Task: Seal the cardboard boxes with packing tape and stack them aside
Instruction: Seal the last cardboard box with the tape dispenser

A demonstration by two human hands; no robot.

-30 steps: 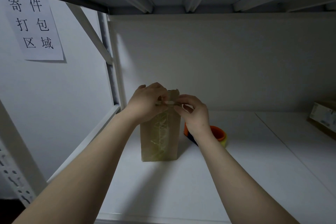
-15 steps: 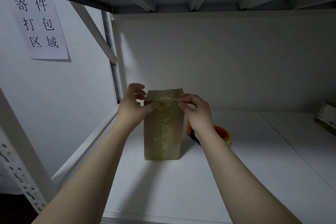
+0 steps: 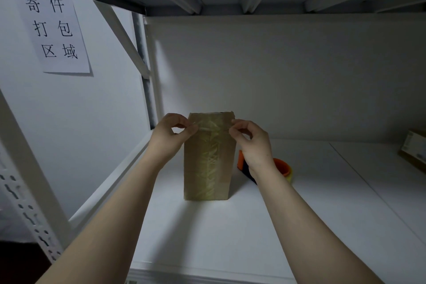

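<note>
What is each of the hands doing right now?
Left hand: pinches the left end of the tape strip across the cardboard box.
Right hand: pinches the strip's right end.

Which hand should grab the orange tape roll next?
Probably right: both pinch the tape strip, but the orange tape roll lies by the right hand, the cardboard box blocking the left hand.

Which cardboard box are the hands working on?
The upright box in the middle: left hand and right hand pinch tape at its top; the other box sits far right.
</note>
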